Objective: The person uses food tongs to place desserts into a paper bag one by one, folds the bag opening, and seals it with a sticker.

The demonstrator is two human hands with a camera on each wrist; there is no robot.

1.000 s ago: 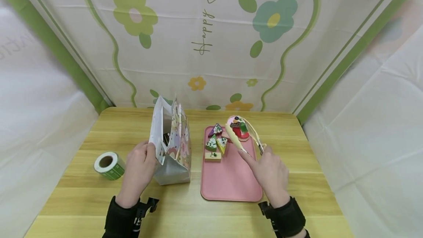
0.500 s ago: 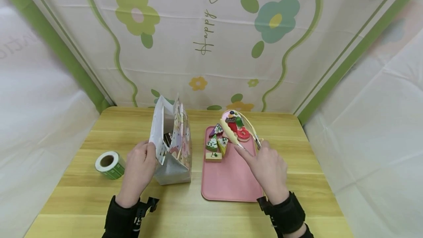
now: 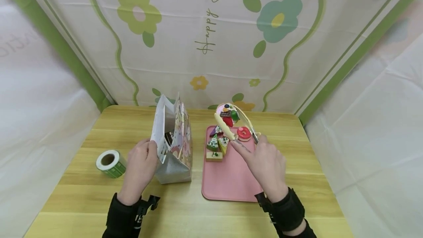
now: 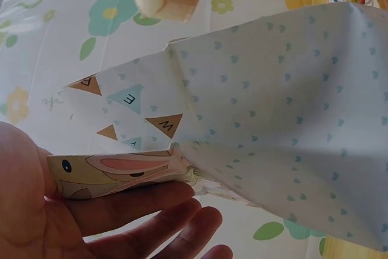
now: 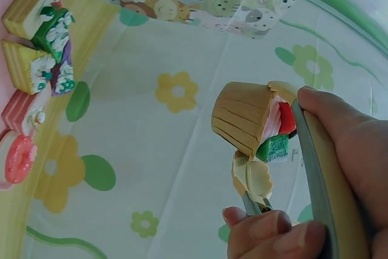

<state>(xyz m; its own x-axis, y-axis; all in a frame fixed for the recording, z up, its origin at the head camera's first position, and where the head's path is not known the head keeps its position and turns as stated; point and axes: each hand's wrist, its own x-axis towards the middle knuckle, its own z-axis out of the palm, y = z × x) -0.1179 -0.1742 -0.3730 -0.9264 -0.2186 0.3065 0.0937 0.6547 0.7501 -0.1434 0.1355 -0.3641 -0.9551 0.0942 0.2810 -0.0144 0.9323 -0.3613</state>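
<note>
One cupcake [image 3: 227, 113] hung above the table [image 3: 72, 201], near the far end of the pink tray [image 3: 229, 179], between the tips of the tongs [image 3: 225, 128]; the right hand [image 3: 266, 164] held these, its fingers and thumb curled round the arms; the left hand [image 3: 141, 166] pinched the rim of a patterned bag [image 3: 184, 146] between thumb and fingers; the bag stood with its mouth open, something dark [image 3: 169, 138] inside; a doughnut [image 3: 243, 133] and cake slices [image 3: 223, 143] lay on the tray; a green-and-white roll [image 3: 116, 169] sat left of the bag.
</note>
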